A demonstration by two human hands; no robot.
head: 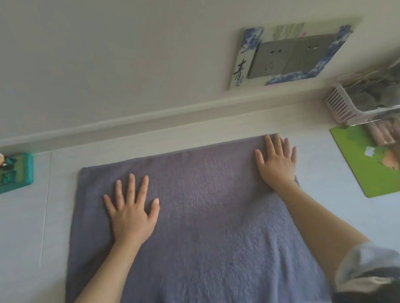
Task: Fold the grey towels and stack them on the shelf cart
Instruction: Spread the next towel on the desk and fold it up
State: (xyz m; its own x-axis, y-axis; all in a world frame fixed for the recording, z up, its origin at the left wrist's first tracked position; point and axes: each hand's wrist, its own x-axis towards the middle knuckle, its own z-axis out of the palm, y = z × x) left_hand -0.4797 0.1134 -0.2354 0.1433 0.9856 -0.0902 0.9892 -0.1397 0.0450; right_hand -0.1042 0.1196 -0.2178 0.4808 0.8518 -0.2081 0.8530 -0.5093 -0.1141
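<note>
Fingers (132, 190) of both your left hand (132, 214) and right hand (277, 163) lie spread and flat on the grey towel (198, 221) covering the tabletop (23, 232), so sweep outward to its edges, squaring the corners before you fold.

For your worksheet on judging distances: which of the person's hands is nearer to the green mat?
Right. The right hand lies flat at the towel's far right corner, beside the green mat; the left hand presses the towel's left half.
</note>
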